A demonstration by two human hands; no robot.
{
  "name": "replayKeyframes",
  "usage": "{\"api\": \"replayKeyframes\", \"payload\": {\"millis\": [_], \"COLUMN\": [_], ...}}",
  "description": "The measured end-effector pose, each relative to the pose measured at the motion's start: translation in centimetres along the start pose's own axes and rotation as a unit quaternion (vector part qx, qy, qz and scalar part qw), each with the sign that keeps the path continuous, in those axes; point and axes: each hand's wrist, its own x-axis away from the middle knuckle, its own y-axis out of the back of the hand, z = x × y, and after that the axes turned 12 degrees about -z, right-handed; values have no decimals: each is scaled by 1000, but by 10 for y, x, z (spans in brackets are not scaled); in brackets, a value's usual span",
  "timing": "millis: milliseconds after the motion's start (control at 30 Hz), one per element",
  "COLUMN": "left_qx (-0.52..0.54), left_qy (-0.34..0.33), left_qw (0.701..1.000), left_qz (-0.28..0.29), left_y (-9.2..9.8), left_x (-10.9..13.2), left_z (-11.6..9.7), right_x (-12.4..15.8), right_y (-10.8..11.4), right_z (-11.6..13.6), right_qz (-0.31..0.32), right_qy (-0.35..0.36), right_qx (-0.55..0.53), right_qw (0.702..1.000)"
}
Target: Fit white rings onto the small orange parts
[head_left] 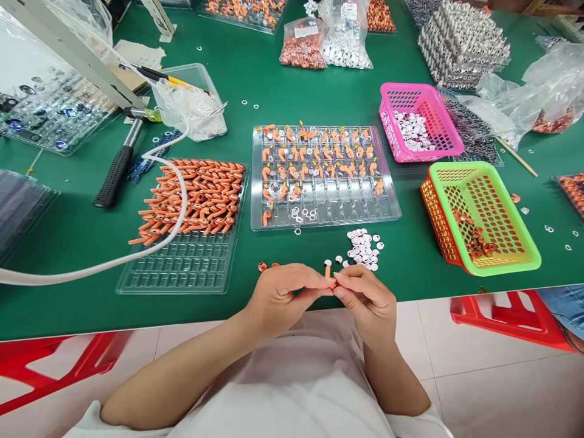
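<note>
1. White shirt (pixel 319 389) lies nearest.
2. Left hand (pixel 280 298) and right hand (pixel 371 304) meet, each grip pinched on an orange piece (pixel 327 272) above the table's (pixel 182 310) near edge.
3. Its stem points away from the body, nearer the left grip.

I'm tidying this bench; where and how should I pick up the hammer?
Probably by the black grip of the hammer, from the near left: it angles toward the near side, while the head lies by the metal post and blue strips lie right of the grip.
</note>
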Motion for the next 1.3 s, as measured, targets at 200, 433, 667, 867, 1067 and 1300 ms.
{"api": "replayKeyframes", "payload": {"millis": [200, 433, 667, 867, 1067, 1300], "left_qx": [-44, -81, -118, -117, -103, -103], "left_qy": [14, -131, -200, -225, -259, -268], "left_qw": [999, 988, 973, 967, 960, 958], "left_qz": [4, -29, 1, 34, 27, 23], "left_y": [-2, -5, 0, 1, 1, 1], "left_x": [-2, -5, -3, -3, -3, 0], "left_z": [-2, 3, 6, 5, 8, 11], "right_x": [-2, -6, -2, 2, 3, 2], "right_y": [4, 6, 9, 9, 8, 8], "right_z": [-4, 0, -1, -9, -10, -9], "right_qz": [10, 40, 53, 38, 37, 40], "right_qy": [-23, -37, -72, -80, -91, -103], "right_qx": [-6, -34, -62, -88, -109, -120], "right_qw": [1000, 998, 994, 992, 989, 987]}}
